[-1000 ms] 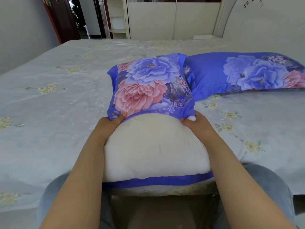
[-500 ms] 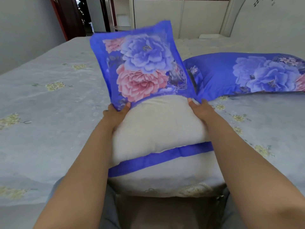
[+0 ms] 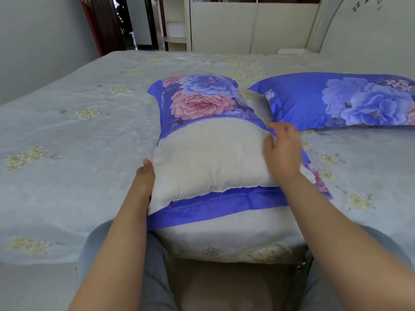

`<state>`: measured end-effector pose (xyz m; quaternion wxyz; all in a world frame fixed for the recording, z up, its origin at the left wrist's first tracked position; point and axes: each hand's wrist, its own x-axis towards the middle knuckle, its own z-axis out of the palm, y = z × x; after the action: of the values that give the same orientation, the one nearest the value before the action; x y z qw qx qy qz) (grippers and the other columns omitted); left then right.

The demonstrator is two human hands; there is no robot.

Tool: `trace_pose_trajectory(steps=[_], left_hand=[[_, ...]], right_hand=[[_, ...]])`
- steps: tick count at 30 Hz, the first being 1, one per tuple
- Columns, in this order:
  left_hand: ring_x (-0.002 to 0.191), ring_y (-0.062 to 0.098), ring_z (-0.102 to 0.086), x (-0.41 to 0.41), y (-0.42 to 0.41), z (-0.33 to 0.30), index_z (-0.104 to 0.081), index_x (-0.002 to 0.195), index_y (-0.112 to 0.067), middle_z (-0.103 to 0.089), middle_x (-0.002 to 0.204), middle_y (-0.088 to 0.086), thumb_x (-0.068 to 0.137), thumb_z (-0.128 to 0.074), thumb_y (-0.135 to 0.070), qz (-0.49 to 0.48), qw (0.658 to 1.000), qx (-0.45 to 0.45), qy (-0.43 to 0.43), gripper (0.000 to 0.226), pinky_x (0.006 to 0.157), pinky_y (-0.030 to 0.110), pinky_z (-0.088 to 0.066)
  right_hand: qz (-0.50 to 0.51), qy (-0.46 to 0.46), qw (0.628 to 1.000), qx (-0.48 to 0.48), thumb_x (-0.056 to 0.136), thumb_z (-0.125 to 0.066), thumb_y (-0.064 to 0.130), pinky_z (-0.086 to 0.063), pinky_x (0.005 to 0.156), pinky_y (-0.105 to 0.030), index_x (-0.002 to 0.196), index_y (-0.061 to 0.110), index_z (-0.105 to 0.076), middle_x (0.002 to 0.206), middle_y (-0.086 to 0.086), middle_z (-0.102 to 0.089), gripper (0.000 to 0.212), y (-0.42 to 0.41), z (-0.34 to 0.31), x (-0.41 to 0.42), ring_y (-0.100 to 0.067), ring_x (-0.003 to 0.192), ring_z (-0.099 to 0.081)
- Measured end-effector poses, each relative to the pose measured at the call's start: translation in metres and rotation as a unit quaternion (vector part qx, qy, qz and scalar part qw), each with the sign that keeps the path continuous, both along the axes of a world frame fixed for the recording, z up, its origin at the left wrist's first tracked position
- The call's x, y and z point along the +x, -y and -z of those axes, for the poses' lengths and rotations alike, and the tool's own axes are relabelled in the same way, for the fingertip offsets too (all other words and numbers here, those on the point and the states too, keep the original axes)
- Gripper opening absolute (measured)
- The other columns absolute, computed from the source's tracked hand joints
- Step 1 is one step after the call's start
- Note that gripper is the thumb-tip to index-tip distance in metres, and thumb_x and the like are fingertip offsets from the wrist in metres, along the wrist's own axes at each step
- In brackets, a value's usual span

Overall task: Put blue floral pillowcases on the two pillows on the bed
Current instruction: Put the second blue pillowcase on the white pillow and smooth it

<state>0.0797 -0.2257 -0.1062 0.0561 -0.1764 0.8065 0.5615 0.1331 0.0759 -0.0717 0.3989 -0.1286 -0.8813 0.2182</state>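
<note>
A white pillow lies flat on the bed in front of me, its far half inside a blue floral pillowcase. The case's lower layer shows as a blue band under the pillow's near edge. My left hand grips the pillow's near left corner, fingers hidden beneath it. My right hand is on the pillow's right side, its fingers pinching the pillowcase's opening edge. A second pillow in the same blue floral case lies at the right.
The bed has a pale grey spread with yellow flower embroidery, and its near edge is against my legs. A headboard rises at the right, and a wardrobe and a doorway stand beyond the far side.
The pillow was tilted up off the bed and now lies flat. My left hand slid from the case's opening down to the pillow's near corner. My right hand stays at the case's right edge.
</note>
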Motion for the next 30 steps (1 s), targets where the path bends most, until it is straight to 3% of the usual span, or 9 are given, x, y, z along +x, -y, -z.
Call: trace_pose_trajectory(steps=[2,5,8,13,20,23,25,28,30], left_hand=[[0.113,0.029,-0.054,0.013,0.003,0.003,-0.045,0.136,-0.003,-0.051,0.133,0.018,0.102,-0.026,-0.035,0.010,1.000,-0.002,-0.008,0.050,0.091,0.031,-0.041],[0.085,0.014,-0.058,0.027,0.008,-0.001,-0.052,0.127,-0.013,-0.061,0.114,0.004,0.097,-0.041,-0.034,0.034,0.998,0.025,-0.037,0.038,0.062,0.024,-0.042],[0.111,0.024,-0.053,0.039,0.019,0.001,-0.033,0.143,-0.019,-0.050,0.127,0.001,0.099,-0.037,-0.024,0.059,0.996,-0.022,-0.063,0.044,0.085,0.027,-0.041],[0.119,0.028,-0.048,0.046,0.027,0.022,-0.032,0.143,-0.017,-0.048,0.137,0.013,0.098,-0.035,-0.015,0.074,0.992,-0.060,-0.086,0.044,0.098,0.033,-0.037],[0.106,0.031,-0.055,0.043,0.031,0.022,-0.021,0.147,-0.026,-0.050,0.130,0.014,0.095,-0.041,-0.017,0.067,0.986,-0.125,-0.087,0.057,0.092,0.039,-0.044],[0.108,0.028,-0.047,0.052,0.021,0.005,-0.040,0.138,-0.020,-0.044,0.129,0.010,0.087,-0.061,-0.025,0.025,0.899,-0.312,-0.307,0.055,0.088,0.040,-0.042],[0.098,0.024,-0.051,0.051,0.007,-0.013,-0.058,0.114,-0.016,-0.056,0.114,0.004,0.086,-0.063,-0.019,0.050,0.838,-0.311,-0.446,0.029,0.082,0.035,-0.043],[0.077,0.024,-0.059,0.041,-0.017,-0.017,-0.063,0.087,-0.016,-0.066,0.084,0.000,0.088,-0.055,-0.022,0.187,0.807,-0.344,-0.443,0.010,0.066,0.033,-0.045],[0.094,0.026,-0.061,0.028,-0.029,0.003,-0.063,0.098,-0.018,-0.067,0.096,0.001,0.089,-0.053,-0.031,0.269,0.787,-0.408,-0.377,0.018,0.084,0.036,-0.043]], right_hand=[[-0.169,-0.044,0.982,0.075,0.090,-0.044,0.034,-0.032,0.104,-0.036,0.129,0.016,-0.056,0.130,-0.007,-0.056,0.044,0.050,-0.005,0.011,-0.029,0.121,-0.048],[-0.285,0.113,0.925,0.222,0.080,-0.039,0.071,-0.003,0.118,-0.041,0.148,0.029,-0.024,0.157,-0.001,-0.020,0.082,0.114,0.006,0.020,-0.021,0.145,-0.010],[-0.251,0.290,0.872,0.304,0.067,-0.048,0.081,0.008,0.116,-0.049,0.150,0.027,0.007,0.160,-0.004,0.001,0.113,0.128,0.036,0.015,-0.026,0.146,0.007],[-0.227,0.249,0.879,0.336,0.076,-0.055,0.069,-0.005,0.115,-0.051,0.152,0.022,-0.006,0.157,-0.009,-0.019,0.101,0.134,0.057,0.017,-0.032,0.144,-0.016],[-0.280,0.321,0.902,-0.069,0.097,-0.035,0.051,-0.040,0.094,-0.032,0.133,0.021,-0.052,0.133,-0.006,-0.056,0.049,0.112,-0.007,-0.015,-0.025,0.117,-0.053],[-0.288,0.344,0.877,-0.171,0.097,-0.036,0.051,-0.041,0.094,-0.033,0.129,0.017,-0.055,0.128,-0.007,-0.058,0.050,0.105,-0.011,-0.025,-0.023,0.112,-0.055],[-0.265,0.335,0.875,-0.228,0.095,-0.042,0.050,-0.044,0.093,-0.035,0.121,0.013,-0.060,0.118,-0.008,-0.063,0.048,0.102,-0.008,-0.032,-0.023,0.104,-0.058],[-0.239,0.301,0.865,-0.321,0.092,-0.050,0.046,-0.046,0.091,-0.035,0.119,0.010,-0.061,0.112,-0.007,-0.064,0.045,0.093,-0.007,-0.042,-0.022,0.099,-0.060],[-0.241,0.279,0.859,-0.355,0.093,-0.053,0.041,-0.047,0.090,-0.034,0.120,0.008,-0.061,0.111,-0.006,-0.064,0.043,0.087,-0.011,-0.049,-0.021,0.098,-0.060]])
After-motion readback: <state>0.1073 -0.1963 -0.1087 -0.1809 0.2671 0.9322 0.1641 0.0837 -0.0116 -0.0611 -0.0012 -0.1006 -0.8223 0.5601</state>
